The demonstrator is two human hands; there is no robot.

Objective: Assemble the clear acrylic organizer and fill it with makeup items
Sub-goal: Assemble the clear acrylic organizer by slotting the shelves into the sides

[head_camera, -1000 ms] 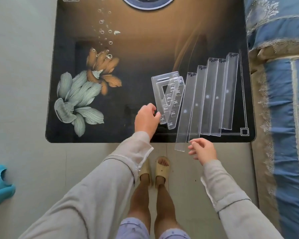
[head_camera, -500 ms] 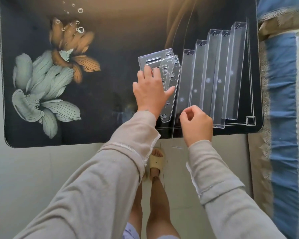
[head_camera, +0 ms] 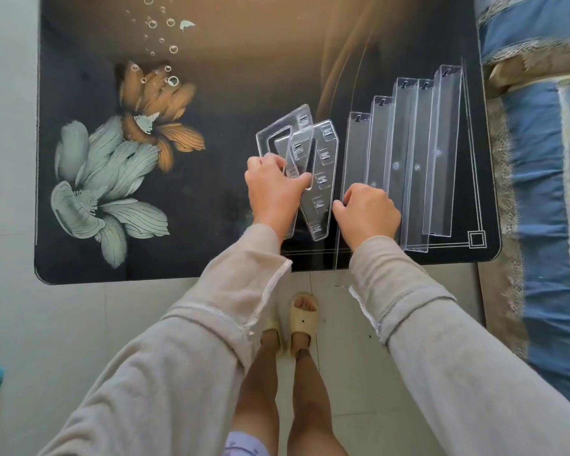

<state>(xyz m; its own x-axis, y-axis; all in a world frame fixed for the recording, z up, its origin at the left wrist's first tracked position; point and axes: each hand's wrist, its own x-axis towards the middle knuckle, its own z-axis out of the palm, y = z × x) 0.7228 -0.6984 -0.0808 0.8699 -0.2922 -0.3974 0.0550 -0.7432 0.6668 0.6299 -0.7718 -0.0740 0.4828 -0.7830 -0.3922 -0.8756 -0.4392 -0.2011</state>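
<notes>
Two clear acrylic side panels point(head_camera: 321, 179) with slots lie overlapping on the dark glass table point(head_camera: 211, 225), fanned apart at their far ends. My left hand point(head_camera: 273, 192) grips the left panel with fingers curled over its edge. Right of them, several long clear acrylic strips point(head_camera: 418, 159) lie side by side in a stepped row. My right hand point(head_camera: 367, 212) has its fingers curled round the near part of the leftmost strip, whose near end sticks out past the table edge. No makeup items are in view.
The table top carries a flower print point(head_camera: 112, 172) on its left half. A bed with a blue patterned cover point(head_camera: 540, 192) runs along the right side, close to the table. Pale tiled floor and my slippered feet point(head_camera: 301, 320) lie below the near table edge.
My left hand went from lying flat on the stacked panels to gripping one, and the two panels have fanned apart. My right hand shifted further onto the leftmost strip.
</notes>
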